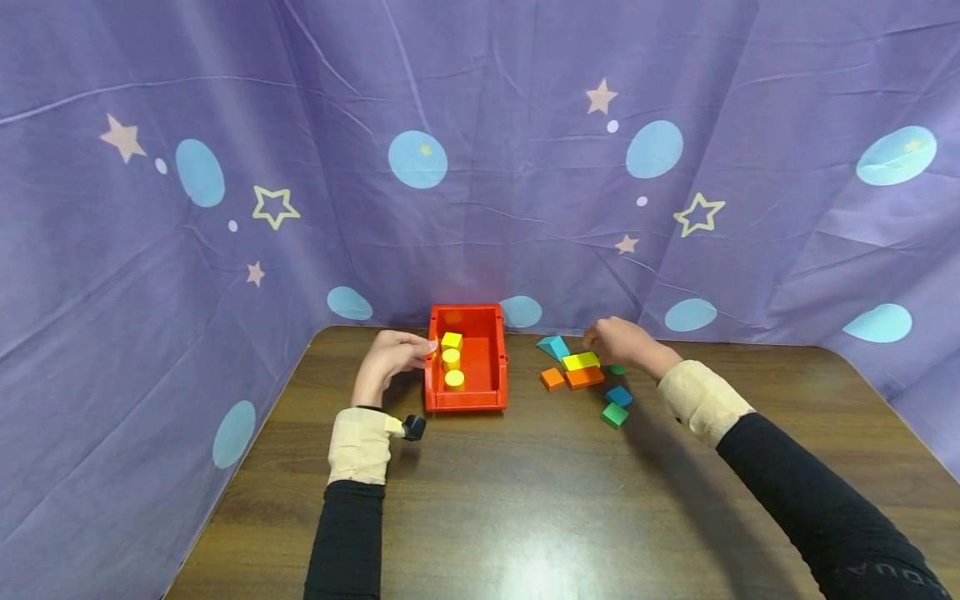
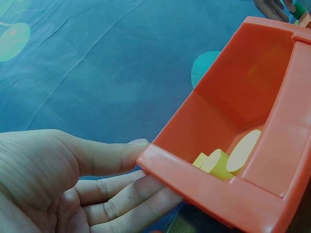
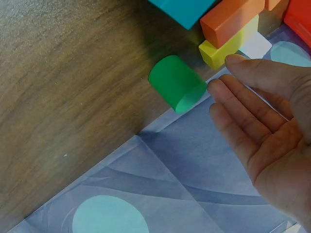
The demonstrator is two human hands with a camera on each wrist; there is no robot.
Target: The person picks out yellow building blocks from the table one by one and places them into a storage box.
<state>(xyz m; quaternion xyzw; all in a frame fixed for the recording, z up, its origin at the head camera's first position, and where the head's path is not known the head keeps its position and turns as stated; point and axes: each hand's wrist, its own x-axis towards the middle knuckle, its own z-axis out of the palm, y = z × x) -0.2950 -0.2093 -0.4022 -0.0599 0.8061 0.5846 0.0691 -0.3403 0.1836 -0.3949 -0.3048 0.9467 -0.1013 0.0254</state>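
Observation:
My left hand (image 1: 390, 360) pinches the left side wall of a red plastic bin (image 1: 468, 402), thumb over the rim and fingers beneath it. Along that wall inside lie a yellow cube (image 1: 452, 341) and two yellow cylinders (image 1: 454, 381). Over at the back right, my right hand (image 1: 626, 343) hovers beside a group of blocks, its fingers loosely bent with nothing between them. In the right wrist view its fingertips come right up to a green cylinder (image 3: 175, 83), and the thumb tip overlaps a yellow block (image 3: 214, 53).
An orange block (image 1: 585, 378) lies against the yellow one, with a smaller orange block (image 1: 552, 379) and a blue triangular block (image 1: 555, 347) close by. Nearer the front are a blue block (image 1: 618, 396) and a green block (image 1: 614, 415). A purple curtain (image 1: 510, 208) borders the wooden table (image 1: 480, 492).

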